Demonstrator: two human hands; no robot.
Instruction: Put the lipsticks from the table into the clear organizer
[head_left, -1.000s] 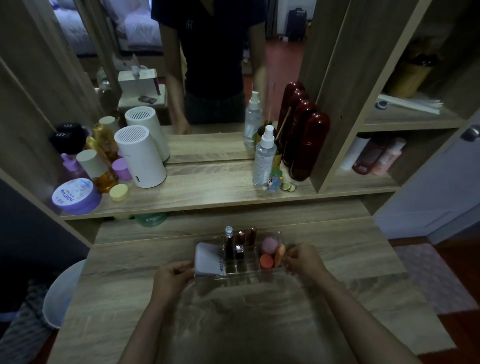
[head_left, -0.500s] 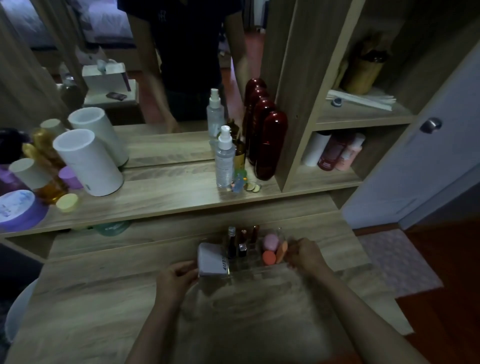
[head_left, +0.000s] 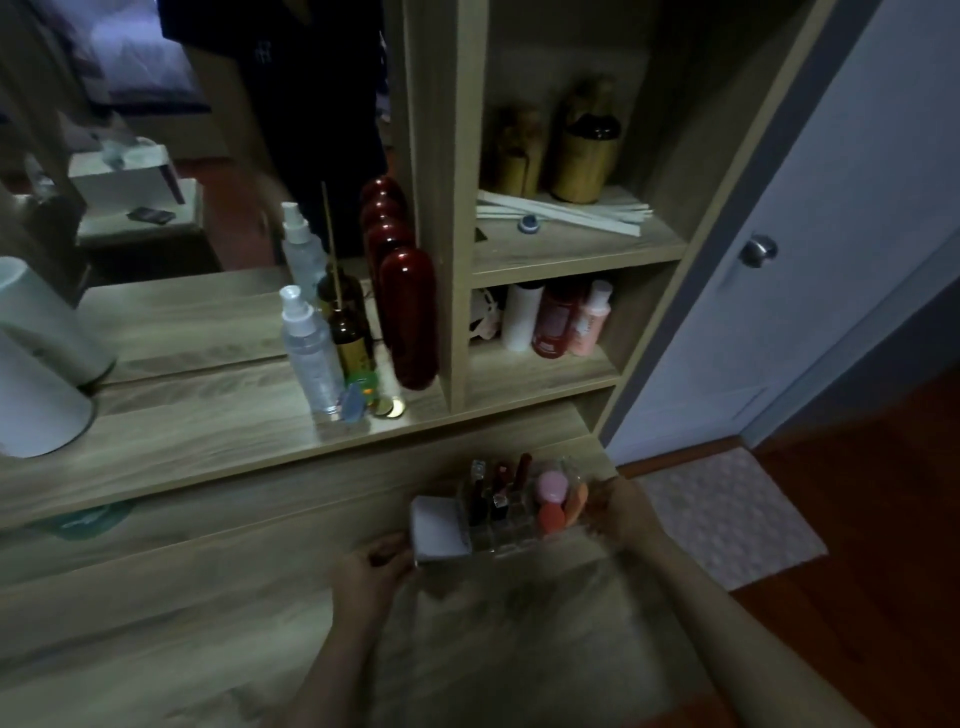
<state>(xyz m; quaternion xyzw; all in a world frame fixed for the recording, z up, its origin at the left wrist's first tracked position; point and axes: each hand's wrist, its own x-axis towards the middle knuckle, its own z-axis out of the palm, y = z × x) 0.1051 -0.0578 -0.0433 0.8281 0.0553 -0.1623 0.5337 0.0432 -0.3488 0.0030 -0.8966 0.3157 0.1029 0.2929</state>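
My left hand (head_left: 371, 569) has its fingers (head_left: 387, 548) curled against the left end of the clear organizer (head_left: 511, 538), right by the white box (head_left: 439, 527) that fills that end. My right hand (head_left: 618, 512) has its fingers (head_left: 597, 501) closed on the right end, so the organizer sits between both hands, gripped from each side. Lifted or resting on the tabletop (head_left: 208, 623): cannot tell (frame is dark and blurry).

Lipsticks (head_left: 498, 491) stand upright in the middle compartments, three or so, one with a clear cap. Right compartment, nearest my right fingers: a pink sponge (head_left: 550, 486) and orange sponges (head_left: 553, 517).

Beyond the organizer, on the raised shelf: a clear spray bottle (head_left: 311, 358), a brown bottle (head_left: 353, 343) with a reed stick, a tall dark red bottle (head_left: 410, 317) against the wooden divider, coins (head_left: 389, 408) at its foot. White cylinder (head_left: 36, 400) at far left. Cubby to the right holds white, red and pink bottles (head_left: 556, 322).
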